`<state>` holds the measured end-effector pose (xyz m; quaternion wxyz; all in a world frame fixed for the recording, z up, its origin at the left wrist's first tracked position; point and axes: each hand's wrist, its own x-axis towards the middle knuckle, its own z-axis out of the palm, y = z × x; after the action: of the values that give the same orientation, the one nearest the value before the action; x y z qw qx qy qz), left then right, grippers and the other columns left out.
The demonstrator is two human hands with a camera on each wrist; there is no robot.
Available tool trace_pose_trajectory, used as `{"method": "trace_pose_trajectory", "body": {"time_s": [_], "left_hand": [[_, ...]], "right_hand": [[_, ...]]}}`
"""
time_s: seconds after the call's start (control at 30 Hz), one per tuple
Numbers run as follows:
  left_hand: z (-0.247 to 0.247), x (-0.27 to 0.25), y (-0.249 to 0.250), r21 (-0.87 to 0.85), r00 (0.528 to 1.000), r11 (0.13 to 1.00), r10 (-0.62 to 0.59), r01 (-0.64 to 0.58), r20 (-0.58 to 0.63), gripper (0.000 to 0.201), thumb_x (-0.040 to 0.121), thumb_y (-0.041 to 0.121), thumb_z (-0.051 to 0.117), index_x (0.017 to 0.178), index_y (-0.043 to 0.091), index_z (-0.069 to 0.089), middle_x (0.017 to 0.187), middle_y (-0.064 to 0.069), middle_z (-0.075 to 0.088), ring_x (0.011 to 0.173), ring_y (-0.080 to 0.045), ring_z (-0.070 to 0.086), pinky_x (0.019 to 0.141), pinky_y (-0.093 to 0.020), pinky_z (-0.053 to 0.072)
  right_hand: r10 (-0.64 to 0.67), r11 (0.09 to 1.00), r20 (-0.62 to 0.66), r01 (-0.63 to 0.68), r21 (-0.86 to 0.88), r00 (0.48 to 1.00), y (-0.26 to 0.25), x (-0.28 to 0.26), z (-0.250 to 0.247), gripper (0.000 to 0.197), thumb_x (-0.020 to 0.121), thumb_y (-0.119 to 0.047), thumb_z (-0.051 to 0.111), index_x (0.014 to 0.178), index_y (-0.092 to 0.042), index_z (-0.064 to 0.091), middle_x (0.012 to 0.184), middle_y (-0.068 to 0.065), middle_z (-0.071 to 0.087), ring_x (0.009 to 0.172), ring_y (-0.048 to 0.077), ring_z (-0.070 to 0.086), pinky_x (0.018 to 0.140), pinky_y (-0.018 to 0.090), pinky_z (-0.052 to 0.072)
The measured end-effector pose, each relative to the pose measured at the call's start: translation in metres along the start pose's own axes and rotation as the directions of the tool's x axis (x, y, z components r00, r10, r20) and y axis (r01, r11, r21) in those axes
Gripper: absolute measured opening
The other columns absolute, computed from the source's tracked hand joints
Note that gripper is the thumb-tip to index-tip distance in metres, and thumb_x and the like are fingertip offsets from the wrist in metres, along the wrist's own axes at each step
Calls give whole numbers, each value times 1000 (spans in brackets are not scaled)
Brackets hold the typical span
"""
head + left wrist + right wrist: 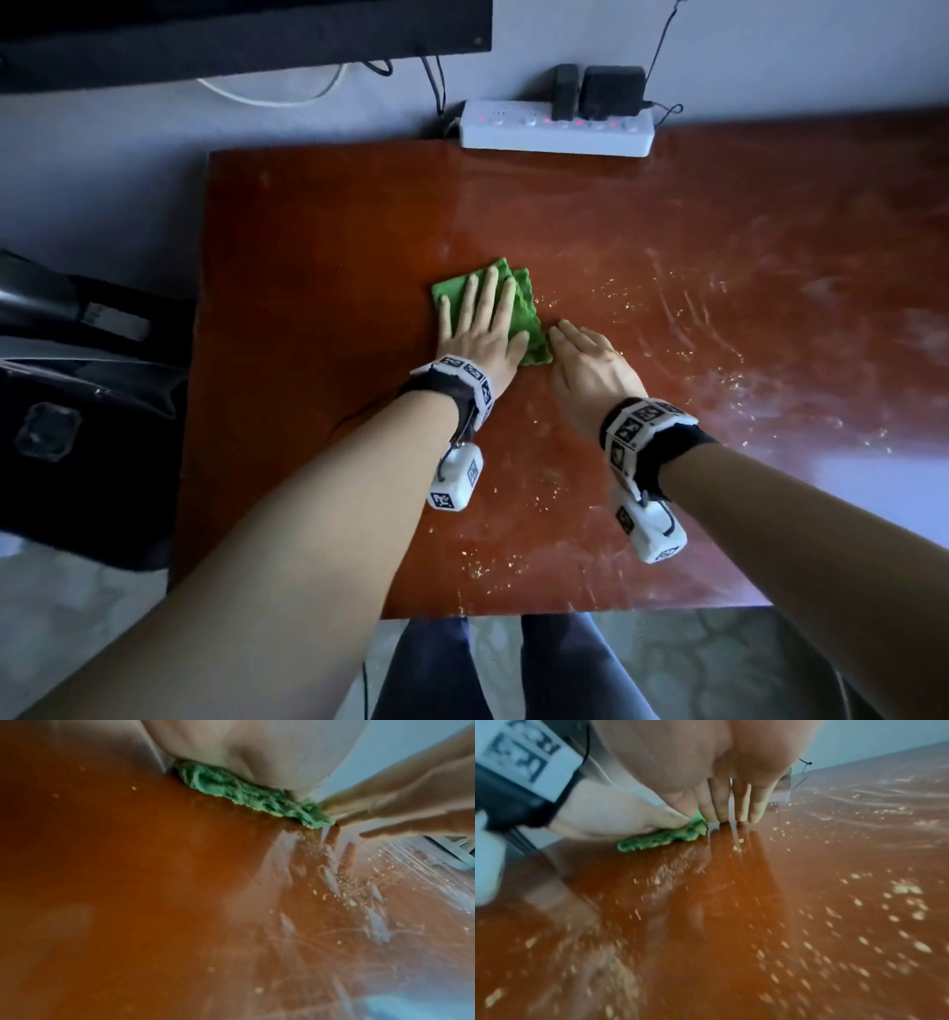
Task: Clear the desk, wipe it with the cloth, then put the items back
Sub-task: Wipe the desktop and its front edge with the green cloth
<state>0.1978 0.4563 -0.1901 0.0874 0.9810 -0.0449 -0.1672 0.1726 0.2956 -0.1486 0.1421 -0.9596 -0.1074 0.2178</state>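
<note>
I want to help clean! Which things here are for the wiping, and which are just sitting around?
For the wiping:
green cloth
left hand, pressing flat on the cloth
right hand, fingertips on the desk
desk
crumbs

Just sitting around:
power strip
black plugs
black bag

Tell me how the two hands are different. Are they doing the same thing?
The left hand lies flat on the green cloth, pressing it down; the right hand touches the bare desk beside the cloth. Left fingers are spread; right fingers stay together. Both are open and wear wrist bands.

A green cloth [518,313] lies on the reddish-brown desk [318,216], speckled with pale crumbs [518,514]; the power strip [557,134] is white.
</note>
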Motion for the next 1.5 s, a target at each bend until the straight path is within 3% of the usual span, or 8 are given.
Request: {"method": "trace_pose_trajectory", "body": {"time_s": [0.1, 0.2, 0.33, 0.5, 0.77, 0.9, 1.23, 1.5], "left_hand": [[-9, -12, -28, -54, 997, 999, -11, 7, -82, 70, 101, 47, 29, 157, 20, -2, 163, 2, -14, 151, -21, -6, 121, -51, -1], [-7, -32, -87, -63, 964, 974, -226, 219, -140, 70, 99, 47, 31, 157, 23, 1, 164, 4, -11, 151, -21, -4, 120, -53, 2], [5, -47, -133, 61, 975, 974, -214, 217, -53, 68, 99, 56, 16, 155, 29, -11, 161, 8, -21, 150, -18, -10, 120, -53, 1], [10, -45, -135, 25, 973, 978, -203, 206, -107, 69, 98, 56, 22, 155, 32, -8, 162, 10, -17, 150, -17, -9, 120, -50, -2], [8, -82, -100, -1, 982, 982, -189, 189, 20, 72, 97, 58, 22, 154, 33, -14, 160, 8, -25, 149, -22, -16, 118, -56, -4], [20, -120, -82, 30, 991, 994, -106, 104, 76, 73, 95, 61, 22, 153, 36, -15, 158, 9, -30, 148, -24, -21, 116, -60, -6], [19, -107, -63, 10, 968, 980, -198, 199, 157, 71, 93, 68, 15, 147, 45, -25, 153, 11, -40, 144, -26, -31, 111, -66, -12], [14, -104, -24, -8, 927, 944, -324, 331, 190, 82, 91, 71, 17, 153, 31, -17, 158, 4, -31, 147, -31, -22, 113, -68, 0]], "right_hand": [[-113, 993, -56, 110, -52, 992, -11, 7, -13, 68, 95, -16, 42, 156, -9, 14, 164, 9, 5, 151, 28, 0, 123, 39, 5], [-289, 939, 56, 294, -176, 956, -42, 23, -3, 71, 98, -24, 40, 158, -18, 3, 164, 5, -12, 150, 30, -13, 122, 43, -5], [-235, 915, 160, 273, -298, 959, -70, 75, 19, 68, 102, -51, 22, 156, -28, -11, 163, 0, -18, 149, 29, -15, 122, 47, -4], [-172, 924, 117, 202, -324, 978, -62, 148, -4, 67, 100, -54, 23, 155, -34, -10, 163, -2, -16, 150, 30, -12, 121, 46, -4], [-84, 944, 219, 148, -295, 972, -60, 6, 38, 74, 98, -50, 25, 151, -32, -24, 157, -3, -32, 148, 30, -21, 121, 47, -6], [-34, 951, 315, 127, -282, 949, -51, -65, 60, 70, 87, -59, 0, 140, -36, -40, 147, -7, -46, 143, 26, -31, 121, 48, -7], [25, 965, 118, 7, -263, 993, -26, 79, 6, 69, 99, -50, 26, 153, -37, -16, 161, -7, -22, 149, 28, -17, 121, 49, -6], [-72, 957, 297, 151, -250, 952, -7, -56, 33, 71, 101, -48, 23, 149, -37, -27, 156, -7, -34, 146, 26, -27, 120, 48, -11]]}}
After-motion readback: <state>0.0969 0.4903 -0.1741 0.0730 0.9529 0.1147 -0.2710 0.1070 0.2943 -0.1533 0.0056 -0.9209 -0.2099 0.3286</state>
